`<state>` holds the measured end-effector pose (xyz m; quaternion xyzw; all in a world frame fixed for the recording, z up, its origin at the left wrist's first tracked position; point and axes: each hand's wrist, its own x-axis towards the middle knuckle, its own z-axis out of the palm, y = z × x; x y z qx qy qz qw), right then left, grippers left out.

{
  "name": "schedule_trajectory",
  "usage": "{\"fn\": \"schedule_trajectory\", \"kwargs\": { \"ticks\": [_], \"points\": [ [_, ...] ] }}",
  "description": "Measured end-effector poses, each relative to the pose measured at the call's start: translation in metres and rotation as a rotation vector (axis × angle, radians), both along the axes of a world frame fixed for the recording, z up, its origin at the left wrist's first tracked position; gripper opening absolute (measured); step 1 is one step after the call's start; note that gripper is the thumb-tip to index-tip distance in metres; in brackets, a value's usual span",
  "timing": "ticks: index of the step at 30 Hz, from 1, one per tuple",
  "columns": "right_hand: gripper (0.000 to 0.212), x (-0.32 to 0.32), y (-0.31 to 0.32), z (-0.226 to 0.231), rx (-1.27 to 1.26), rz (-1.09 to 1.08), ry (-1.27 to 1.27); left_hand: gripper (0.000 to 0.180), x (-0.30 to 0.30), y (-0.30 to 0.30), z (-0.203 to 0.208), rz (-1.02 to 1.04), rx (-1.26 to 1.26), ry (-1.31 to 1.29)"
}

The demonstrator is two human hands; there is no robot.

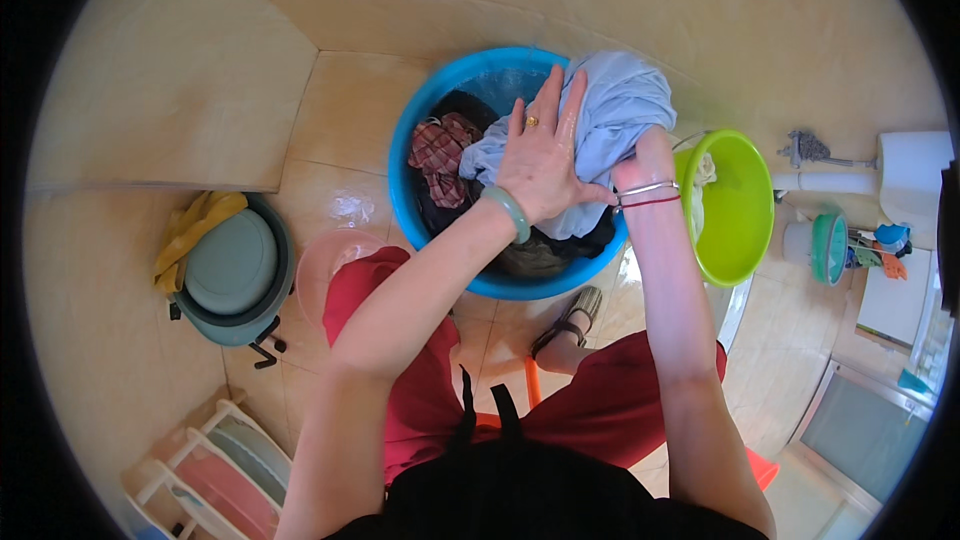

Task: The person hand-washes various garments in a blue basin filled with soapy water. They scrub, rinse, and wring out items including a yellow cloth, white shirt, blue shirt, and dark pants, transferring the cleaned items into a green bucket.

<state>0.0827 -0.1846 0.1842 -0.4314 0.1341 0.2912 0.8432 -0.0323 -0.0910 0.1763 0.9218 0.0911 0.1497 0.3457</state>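
Note:
A bunched light blue garment [620,90] rises over the far right part of a round blue basin [398,180]. My left hand [545,155] lies on the garment with fingers spread, the thumb pointing toward my right wrist. My right hand [643,158] is curled into the garment's right side; its fingertips are hidden in the folds. Water shows at the back of the basin. Also in it are a red plaid cloth [440,152] at the left and dark clothes [535,258] at the front.
Right of the basin stands a lime green bucket [745,210] with pale cloth [703,180] inside. On the left are a pink basin [325,260], a wheeled stand with grey-green basins [232,260] and a yellow cloth [195,235]. A white rack [165,480] stands lower left. Tiled walls close in behind.

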Motion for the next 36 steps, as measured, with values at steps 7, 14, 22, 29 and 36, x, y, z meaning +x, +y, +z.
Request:
{"fn": "schedule_trajectory", "kwargs": {
  "ticks": [7, 14, 22, 29, 36],
  "points": [
    [0.038, -0.041, 0.007, 0.015, -0.257, -0.002, -0.304, 0.121, 0.009, -0.004, -0.04, 0.049, -0.299, -0.033],
    [0.04, -0.046, 0.003, 0.038, -0.189, 0.22, -0.381, 0.065, 0.023, 0.013, -0.054, -0.084, -1.071, -0.194],
    [0.057, 0.045, -0.026, 0.01, -0.441, 0.425, -0.971, 0.062, 0.012, 0.036, -0.029, -0.111, -1.508, 0.025],
    [0.102, 0.063, 0.009, 0.008, 0.233, 0.861, -0.697, 0.071, 0.011, 0.038, -0.035, -0.385, -1.684, 0.264],
    [0.039, 0.054, 0.011, 0.031, -0.169, 0.849, -0.889, 0.074, 0.023, 0.026, -0.028, -0.371, -1.451, 0.208]
  ]
}}
